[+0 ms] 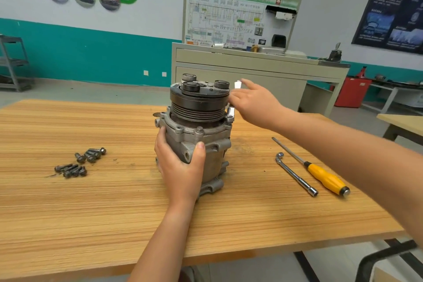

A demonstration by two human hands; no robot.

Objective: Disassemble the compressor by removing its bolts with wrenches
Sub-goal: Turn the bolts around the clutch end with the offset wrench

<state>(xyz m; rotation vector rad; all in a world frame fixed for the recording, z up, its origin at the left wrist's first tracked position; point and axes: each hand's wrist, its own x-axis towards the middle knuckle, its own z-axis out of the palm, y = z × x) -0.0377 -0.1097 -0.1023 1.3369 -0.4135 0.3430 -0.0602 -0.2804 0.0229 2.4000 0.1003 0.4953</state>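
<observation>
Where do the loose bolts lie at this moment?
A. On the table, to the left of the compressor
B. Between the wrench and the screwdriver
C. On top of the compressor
A: the loose bolts lie in two small heaps on the table left of the compressor; the L-shaped wrench and yellow-handled screwdriver lie on its right.

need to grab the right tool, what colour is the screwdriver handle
The screwdriver handle is yellow with a black collar; head view shows it best.
</observation>
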